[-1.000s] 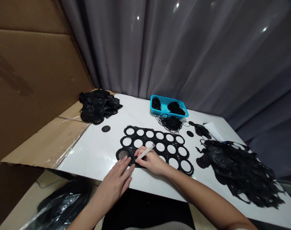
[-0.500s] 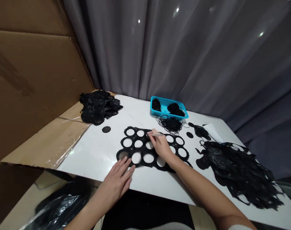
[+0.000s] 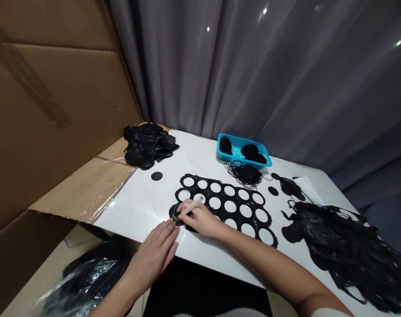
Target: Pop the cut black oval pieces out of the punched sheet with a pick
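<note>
A flat black sheet (image 3: 236, 199) with rows of round holes lies on the white table, the white surface showing through. My right hand (image 3: 203, 222) is closed around a slim pale pen-like tool (image 3: 193, 205). The tool's tip is hidden by the fingers, at the dark round spot in the sheet's front-left corner. My left hand (image 3: 157, 248) rests flat beside that corner, fingers stretched out and fingertips at the sheet's edge. The two hands almost touch. A loose black disc (image 3: 157, 176) lies behind and left of the sheet.
A heap of black sheets (image 3: 150, 149) is at back left by a cardboard box (image 3: 61, 88). Behind the sheet stand a blue basket (image 3: 224, 157) holding black bundles and a tangle of thin black rings (image 3: 245, 175). Black scrap (image 3: 339, 246) covers the right side, near another disc (image 3: 273, 191).
My right hand has moved with the tool from the sheet's back row to its front-left corner. My left hand stays at that corner. The whole view has shifted slightly.
</note>
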The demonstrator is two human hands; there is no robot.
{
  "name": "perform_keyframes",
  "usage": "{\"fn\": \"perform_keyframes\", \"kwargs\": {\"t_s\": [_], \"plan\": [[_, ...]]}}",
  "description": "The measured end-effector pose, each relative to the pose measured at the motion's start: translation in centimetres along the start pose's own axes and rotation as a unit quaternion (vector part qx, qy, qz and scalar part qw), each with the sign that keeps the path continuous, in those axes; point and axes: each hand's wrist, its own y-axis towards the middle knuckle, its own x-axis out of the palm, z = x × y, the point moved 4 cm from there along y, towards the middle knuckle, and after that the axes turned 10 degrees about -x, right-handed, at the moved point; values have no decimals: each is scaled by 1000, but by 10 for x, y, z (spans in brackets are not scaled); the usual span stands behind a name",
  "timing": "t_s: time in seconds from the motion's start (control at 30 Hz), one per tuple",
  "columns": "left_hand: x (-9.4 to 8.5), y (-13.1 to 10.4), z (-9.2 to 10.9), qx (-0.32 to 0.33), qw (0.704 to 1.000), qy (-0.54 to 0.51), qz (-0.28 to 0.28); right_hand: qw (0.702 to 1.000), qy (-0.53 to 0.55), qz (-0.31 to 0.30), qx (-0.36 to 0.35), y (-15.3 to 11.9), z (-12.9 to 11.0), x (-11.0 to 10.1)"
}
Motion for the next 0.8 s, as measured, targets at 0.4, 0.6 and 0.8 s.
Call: {"fn": "perform_keyframes", "kwargs": {"t_s": [0.4,0.6,0.8], "plan": [[-1,2,1,14,1000,11,-16,1000,14,-7,12,-1,2,4],[-3,5,1,16,1000,3,-11,1000,4,-6,0,-4,0,5],[-3,2,0,12,1000,-21,4,1000,24,5,19,-2,2,4]]}}
